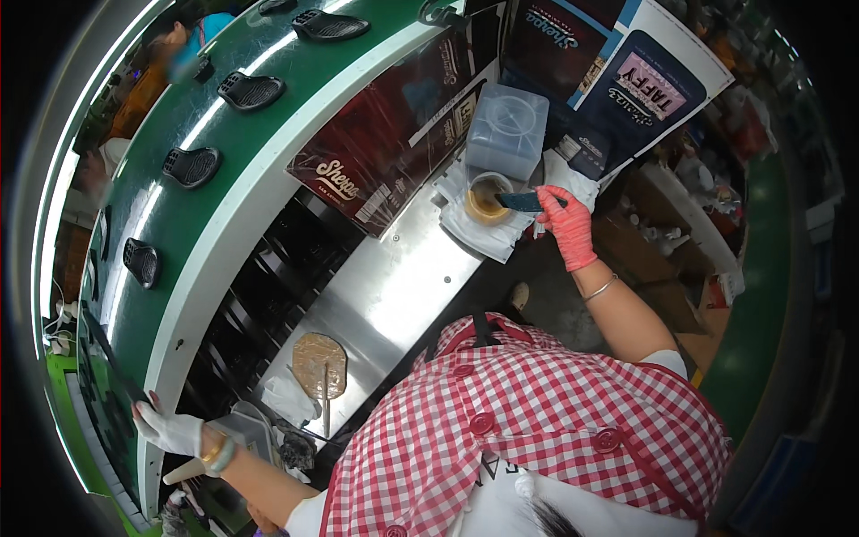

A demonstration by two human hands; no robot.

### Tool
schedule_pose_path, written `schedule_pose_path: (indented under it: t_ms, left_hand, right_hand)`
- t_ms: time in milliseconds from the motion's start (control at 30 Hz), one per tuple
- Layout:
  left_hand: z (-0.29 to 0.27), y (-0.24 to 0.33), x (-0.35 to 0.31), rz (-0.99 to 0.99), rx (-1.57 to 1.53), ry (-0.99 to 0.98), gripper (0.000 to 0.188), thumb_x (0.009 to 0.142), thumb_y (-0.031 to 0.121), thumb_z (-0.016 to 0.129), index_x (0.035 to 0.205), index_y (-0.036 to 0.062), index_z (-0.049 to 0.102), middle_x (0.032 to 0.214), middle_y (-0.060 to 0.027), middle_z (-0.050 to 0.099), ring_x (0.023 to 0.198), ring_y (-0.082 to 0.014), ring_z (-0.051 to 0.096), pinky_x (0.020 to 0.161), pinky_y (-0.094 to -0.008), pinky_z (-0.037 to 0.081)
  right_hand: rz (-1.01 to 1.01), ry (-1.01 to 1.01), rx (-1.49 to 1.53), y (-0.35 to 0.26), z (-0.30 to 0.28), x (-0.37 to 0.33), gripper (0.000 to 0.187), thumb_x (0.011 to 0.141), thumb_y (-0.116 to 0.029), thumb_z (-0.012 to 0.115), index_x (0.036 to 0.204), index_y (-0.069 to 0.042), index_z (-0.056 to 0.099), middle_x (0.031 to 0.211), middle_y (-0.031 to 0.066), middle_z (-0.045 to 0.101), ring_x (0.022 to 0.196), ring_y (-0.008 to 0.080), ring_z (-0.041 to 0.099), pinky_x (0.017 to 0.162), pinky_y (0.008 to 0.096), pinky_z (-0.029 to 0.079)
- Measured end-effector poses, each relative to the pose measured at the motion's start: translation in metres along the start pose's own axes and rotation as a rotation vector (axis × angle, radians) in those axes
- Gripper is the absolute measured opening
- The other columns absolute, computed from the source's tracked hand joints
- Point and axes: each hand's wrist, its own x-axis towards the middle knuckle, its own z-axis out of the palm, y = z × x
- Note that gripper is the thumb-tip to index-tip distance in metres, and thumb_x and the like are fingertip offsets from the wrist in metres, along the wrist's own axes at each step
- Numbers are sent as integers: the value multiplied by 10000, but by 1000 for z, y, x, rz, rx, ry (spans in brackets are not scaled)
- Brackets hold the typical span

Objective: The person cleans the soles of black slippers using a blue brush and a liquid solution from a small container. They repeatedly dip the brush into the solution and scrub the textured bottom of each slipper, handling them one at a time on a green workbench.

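Observation:
My right hand (pixel 568 228), in a pink-red glove, pinches a dark flat tool, seemingly a brush (pixel 520 202). Its far end reaches over the mouth of a small round cup (pixel 484 213) with a yellowish lower part; the tip is partly lost inside. At the far left, my left hand (pixel 174 431), in a white glove, is beside the green conveyor belt (pixel 179 242). Its fingers close at the lower end of a long, thin dark piece (pixel 114 351), perhaps a shoe sole seen edge-on. Several black shoe soles (pixel 191 166) lie spaced along the belt.
A translucent plastic box (pixel 507 132) stands behind the cup on white cloth. A metal bench (pixel 398 286) carries a brown wrapped pad (pixel 309 367) with a thin stick on it. Printed cardboard panels (pixel 385 134) rise along the belt's edge. Another person (pixel 192 40) sits across the belt.

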Motion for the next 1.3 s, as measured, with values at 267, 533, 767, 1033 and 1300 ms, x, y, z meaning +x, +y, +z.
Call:
schedule_pose_path:
  t_ms: [267, 533, 767, 1033, 1300]
  left_hand:
    - [-4, 112, -261, -526, -230, -739, 405, 662, -13, 709, 1043, 50, 588, 1149, -93, 435, 1081, -212, 464, 945, -333, 378]
    - [1, 96, -331, -1024, 11, -1128, 425, 816, 115, 625, 1212, 12, 511, 1012, -91, 489, 917, -167, 506, 808, -264, 424]
    - [23, 74, -339, -514, -291, -1485, 408, 875, 62, 526, 1260, -33, 427, 1195, -130, 536, 1016, -197, 541, 900, -265, 426]
    - [33, 92, -336, -690, -459, -1541, 444, 875, -13, 444, 1314, -25, 378, 1273, -128, 496, 1146, -198, 499, 986, -283, 378]
    - [70, 105, -313, -1884, -974, -865, 576, 803, 237, 373, 1349, 54, 364, 1191, -151, 545, 1057, -285, 552, 826, -418, 494]
  right_hand:
    - [8, -149, -158, 17, 18, 38, 289, 830, -270, 669, 1022, -56, 644, 814, 4, 640, 612, 74, 563, 526, 202, 411]
    - [54, -242, -201, 12, 26, 51, 264, 842, -214, 654, 1007, -8, 638, 855, 36, 649, 705, 103, 587, 634, 238, 493]
    - [57, -243, -159, 2, 21, 53, 244, 845, -189, 654, 1005, -6, 640, 864, 40, 641, 777, 89, 582, 646, 235, 497]
    - [62, -348, -136, 10, 12, 60, 235, 848, -167, 640, 1008, 6, 642, 952, 41, 652, 817, 89, 583, 667, 233, 499]
    - [101, -378, -93, 29, 3, 72, 252, 856, -243, 642, 993, -32, 644, 810, 13, 636, 573, 33, 509, 469, 158, 341]
